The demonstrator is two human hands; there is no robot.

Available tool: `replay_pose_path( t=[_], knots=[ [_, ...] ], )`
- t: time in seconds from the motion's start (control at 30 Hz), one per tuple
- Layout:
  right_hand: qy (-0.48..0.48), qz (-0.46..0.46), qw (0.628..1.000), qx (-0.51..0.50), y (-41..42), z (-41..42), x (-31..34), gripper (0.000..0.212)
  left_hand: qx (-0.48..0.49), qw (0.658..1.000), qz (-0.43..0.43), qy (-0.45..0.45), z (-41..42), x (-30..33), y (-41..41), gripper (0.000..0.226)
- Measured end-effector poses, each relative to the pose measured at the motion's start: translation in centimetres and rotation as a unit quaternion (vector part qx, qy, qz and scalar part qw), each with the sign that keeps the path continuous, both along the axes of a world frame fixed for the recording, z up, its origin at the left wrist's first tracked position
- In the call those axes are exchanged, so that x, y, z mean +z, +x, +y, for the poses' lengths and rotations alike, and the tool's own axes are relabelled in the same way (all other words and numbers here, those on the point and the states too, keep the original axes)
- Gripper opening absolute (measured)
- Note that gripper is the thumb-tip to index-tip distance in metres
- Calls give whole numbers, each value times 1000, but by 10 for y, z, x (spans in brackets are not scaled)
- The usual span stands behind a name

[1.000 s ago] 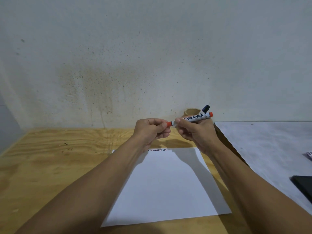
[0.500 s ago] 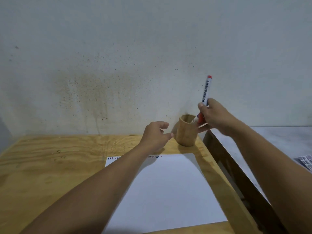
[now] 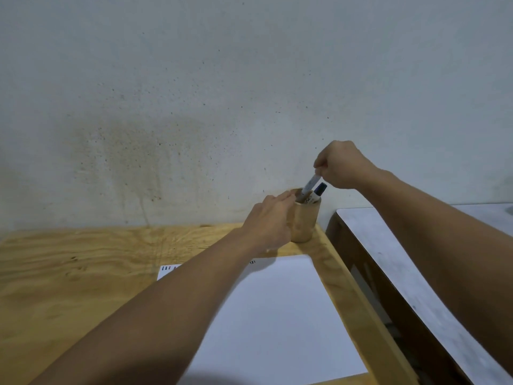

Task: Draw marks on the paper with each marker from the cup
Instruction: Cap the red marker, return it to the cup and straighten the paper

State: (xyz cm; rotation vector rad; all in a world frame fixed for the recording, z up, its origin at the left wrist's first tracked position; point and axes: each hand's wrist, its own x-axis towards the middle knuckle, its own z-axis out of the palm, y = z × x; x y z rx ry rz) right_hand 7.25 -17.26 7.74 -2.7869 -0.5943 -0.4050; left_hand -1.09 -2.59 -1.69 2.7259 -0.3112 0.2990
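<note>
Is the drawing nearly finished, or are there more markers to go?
Some is done: short marks line the paper along its top edge. Now the right hand pinches a marker at the cup, which the left hand steadies. A dark-capped marker waits there; whether it's used, I can't tell.

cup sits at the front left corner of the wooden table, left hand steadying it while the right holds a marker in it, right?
Not quite: the head view shows the cup at the far right corner of the wooden table, by the wall. The rest holds: the left hand steadies it while the right hand holds a marker in it.
</note>
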Motion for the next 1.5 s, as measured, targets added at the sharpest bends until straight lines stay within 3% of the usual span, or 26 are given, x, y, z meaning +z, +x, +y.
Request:
replay_pose_path(
  t=[0.1, 0.2, 0.33, 0.6, 0.83, 1.0, 1.2, 1.33, 1.5],
  knots=[
    [11, 9, 1000, 6, 3, 3, -12, 28, 13, 1000, 4, 18, 1, -5, 3, 64],
    [69, 1, 998, 4, 8, 5, -23, 22, 10, 1000, 12, -13, 4, -7, 4, 67],
    [121, 3, 992, -21, 13, 8, -34, 34, 8, 999, 13, -39, 6, -11, 9, 70],
    [189, 0, 981, -33, 26, 13, -53, 13, -4, 998, 13, -56, 8, -15, 8, 73],
    [205, 43, 978, -7, 25, 7, -55, 25, -19, 998, 28, -53, 9, -12, 4, 80],
    [235, 68, 969, 0, 15, -4, -54, 36, -14, 999, 37, 9, 9, -10, 2, 85],
    [278, -21, 959, -55, -19, -21, -63, 41, 23, 999, 33, 9, 18, -16, -10, 83],
    [248, -103, 963, -10, -63, -31, -89, 31, 63, 997, 42, 7, 43, -23, -29, 78],
    [128, 16, 990, 64, -110, -24, -124, 29, 89, 995, 40, 26, 66, -36, -72, 64]
  ],
)
